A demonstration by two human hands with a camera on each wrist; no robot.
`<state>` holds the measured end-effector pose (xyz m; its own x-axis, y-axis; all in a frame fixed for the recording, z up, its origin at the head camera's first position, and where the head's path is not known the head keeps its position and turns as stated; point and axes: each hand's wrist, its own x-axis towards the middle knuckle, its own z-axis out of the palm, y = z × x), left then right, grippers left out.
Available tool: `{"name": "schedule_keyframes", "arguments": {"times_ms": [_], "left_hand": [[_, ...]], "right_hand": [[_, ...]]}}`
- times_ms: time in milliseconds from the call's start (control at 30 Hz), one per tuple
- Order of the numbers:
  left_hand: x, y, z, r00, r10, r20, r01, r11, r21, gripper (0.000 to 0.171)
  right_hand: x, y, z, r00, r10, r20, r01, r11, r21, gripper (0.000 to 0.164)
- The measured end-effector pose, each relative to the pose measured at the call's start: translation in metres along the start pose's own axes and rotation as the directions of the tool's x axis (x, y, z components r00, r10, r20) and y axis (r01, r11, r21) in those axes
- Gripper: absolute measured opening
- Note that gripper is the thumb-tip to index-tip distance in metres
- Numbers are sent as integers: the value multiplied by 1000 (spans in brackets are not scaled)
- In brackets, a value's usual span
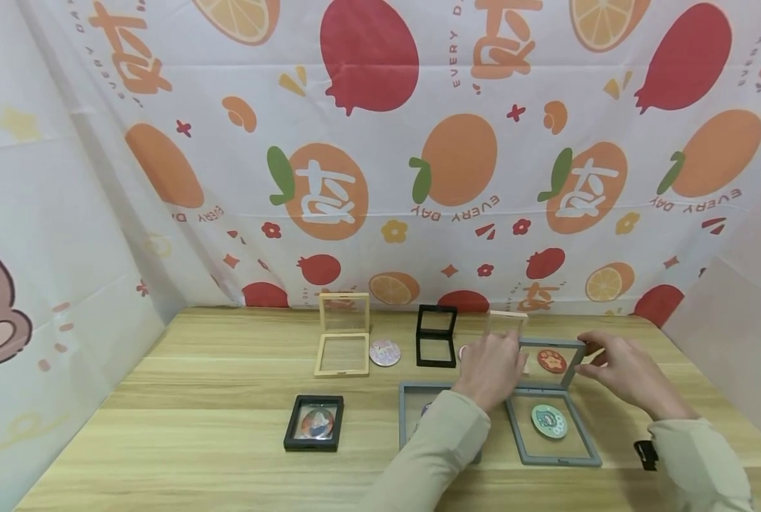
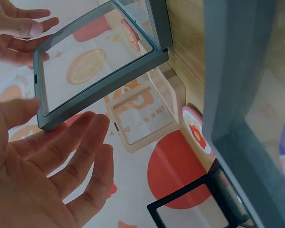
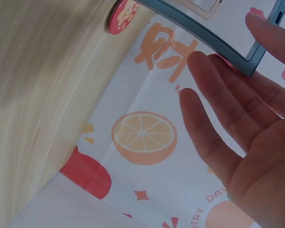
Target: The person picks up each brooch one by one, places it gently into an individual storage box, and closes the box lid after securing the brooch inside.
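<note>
A grey display frame stands hinged apart, its clear-windowed lid (image 1: 553,343) raised over the flat base (image 1: 560,462). On the base's clear film lies a round green badge (image 1: 549,422). My left hand (image 1: 489,366) pinches one upper corner of the lid between thumb and fingers, as the left wrist view shows. At the opposite corner my right hand (image 1: 626,373) pinches the lid, thumb on one side and fingers behind. Through the lid's window a round red badge (image 1: 552,361) shows on the table beyond.
Left of this frame lies another grey frame (image 1: 425,386), partly under my left sleeve. Farther back stand a beige frame (image 1: 342,373), a purple badge (image 1: 385,352), a small black frame (image 1: 437,364) and a pale pink frame (image 1: 508,313). A closed black frame (image 1: 313,448) holds a badge.
</note>
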<state>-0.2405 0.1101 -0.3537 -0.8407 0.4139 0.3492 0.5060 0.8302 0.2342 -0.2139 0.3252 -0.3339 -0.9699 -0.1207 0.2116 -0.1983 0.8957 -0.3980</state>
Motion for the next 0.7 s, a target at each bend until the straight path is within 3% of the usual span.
{"name": "schedule_keyframes", "arguments": {"times_ms": [200, 400, 700], "left_hand": [[3, -2, -2, 1000, -2, 16, 3, 995, -99, 31], [8, -4, -4, 998, -24, 55, 33, 987, -159, 44], [15, -9, 2, 987, -60, 150, 97, 963, -250, 41]], "right_hand": [[-1, 2, 1, 999, -42, -32, 42, 999, -5, 36], [-1, 6, 1, 999, -46, -22, 46, 999, 10, 41], [-1, 8, 5, 999, -35, -9, 35, 997, 63, 35]]}}
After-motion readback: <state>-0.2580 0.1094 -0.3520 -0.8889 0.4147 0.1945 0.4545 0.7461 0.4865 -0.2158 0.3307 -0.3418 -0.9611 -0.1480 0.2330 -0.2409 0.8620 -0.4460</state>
